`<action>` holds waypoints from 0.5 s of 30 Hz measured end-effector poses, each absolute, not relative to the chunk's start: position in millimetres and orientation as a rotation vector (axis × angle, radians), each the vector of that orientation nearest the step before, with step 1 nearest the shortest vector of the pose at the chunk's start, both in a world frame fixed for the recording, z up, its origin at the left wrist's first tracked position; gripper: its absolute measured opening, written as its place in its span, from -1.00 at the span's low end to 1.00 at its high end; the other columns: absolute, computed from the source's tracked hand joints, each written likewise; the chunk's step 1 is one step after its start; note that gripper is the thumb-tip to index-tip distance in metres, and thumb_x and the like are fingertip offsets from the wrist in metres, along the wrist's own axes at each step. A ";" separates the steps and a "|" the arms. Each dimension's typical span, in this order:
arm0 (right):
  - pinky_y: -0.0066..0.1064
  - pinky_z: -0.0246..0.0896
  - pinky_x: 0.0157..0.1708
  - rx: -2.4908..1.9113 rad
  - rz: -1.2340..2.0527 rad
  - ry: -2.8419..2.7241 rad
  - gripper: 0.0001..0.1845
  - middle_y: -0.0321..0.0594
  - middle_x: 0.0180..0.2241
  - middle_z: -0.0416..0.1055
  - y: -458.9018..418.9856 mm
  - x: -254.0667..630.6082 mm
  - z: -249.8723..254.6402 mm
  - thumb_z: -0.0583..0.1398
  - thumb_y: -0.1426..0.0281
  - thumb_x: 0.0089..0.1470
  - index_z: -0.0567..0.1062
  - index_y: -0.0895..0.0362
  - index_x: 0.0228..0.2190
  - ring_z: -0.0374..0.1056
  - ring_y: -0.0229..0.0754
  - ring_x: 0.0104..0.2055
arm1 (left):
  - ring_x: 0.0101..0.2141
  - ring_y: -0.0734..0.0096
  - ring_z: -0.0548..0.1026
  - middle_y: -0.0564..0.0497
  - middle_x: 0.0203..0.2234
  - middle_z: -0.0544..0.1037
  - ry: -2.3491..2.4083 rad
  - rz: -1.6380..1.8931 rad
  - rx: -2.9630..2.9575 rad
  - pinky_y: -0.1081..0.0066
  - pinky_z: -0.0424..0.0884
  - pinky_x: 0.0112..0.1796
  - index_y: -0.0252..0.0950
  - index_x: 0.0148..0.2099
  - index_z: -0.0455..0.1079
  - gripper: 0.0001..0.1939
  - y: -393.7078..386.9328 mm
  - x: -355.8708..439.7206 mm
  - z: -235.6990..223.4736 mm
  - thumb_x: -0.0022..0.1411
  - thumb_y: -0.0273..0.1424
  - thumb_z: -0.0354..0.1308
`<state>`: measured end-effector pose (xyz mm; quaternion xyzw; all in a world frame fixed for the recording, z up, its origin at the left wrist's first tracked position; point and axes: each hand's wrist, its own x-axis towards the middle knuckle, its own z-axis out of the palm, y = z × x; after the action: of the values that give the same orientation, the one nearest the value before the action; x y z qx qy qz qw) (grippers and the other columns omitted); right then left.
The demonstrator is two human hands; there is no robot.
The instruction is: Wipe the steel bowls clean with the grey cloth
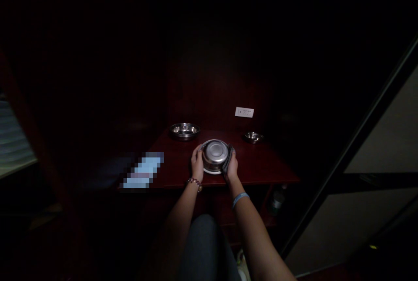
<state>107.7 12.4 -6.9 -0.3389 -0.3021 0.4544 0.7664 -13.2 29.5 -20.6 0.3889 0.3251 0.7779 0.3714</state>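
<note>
An upturned steel bowl (pixel 214 154) sits over a white plate (pixel 210 170) on a dark red table (pixel 261 163). My left hand (pixel 197 164) grips the bowl's left side with curled fingers. My right hand (pixel 231 165) holds its right side, with a dark cloth (pixel 227 162) pressed between palm and bowl. A bead bracelet is on my left wrist and a blue band on my right.
A wide steel bowl (pixel 184 130) stands at the table's back left, a small steel bowl (pixel 252 137) at the back right. A white wall socket (pixel 244 112) is behind. A bottle (pixel 277 202) stands under the table's right side. The room is very dark.
</note>
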 end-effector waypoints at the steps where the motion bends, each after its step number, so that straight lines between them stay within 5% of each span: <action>1: -0.26 0.37 0.09 -0.746 0.984 -0.658 -0.55 -0.12 -0.15 0.63 12.5 107.7 -6.8 0.03 0.11 0.26 0.56 0.15 -0.17 0.54 -0.14 -0.06 | 0.15 0.17 0.46 -0.18 0.09 0.54 0.834 1.994 0.997 0.14 0.27 0.23 -0.28 0.05 0.47 -0.64 29.5 -13.3 -20.8 0.30 -0.23 0.11; 15: -0.30 0.36 0.09 -0.746 0.988 -0.673 -0.54 -0.07 -0.11 0.60 11.1 107.4 -5.2 0.02 0.12 0.26 0.54 0.17 -0.14 0.53 -0.16 -0.05 | 0.10 0.17 0.48 -0.18 0.07 0.54 0.841 1.992 0.979 0.13 0.29 0.20 -0.28 0.03 0.46 -0.65 31.4 -12.8 -21.6 0.27 -0.27 0.09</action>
<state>107.4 11.1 -5.2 -0.3431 -0.3095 0.4543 0.7617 -12.8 31.4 -21.6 0.3825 0.3286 0.7781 0.3744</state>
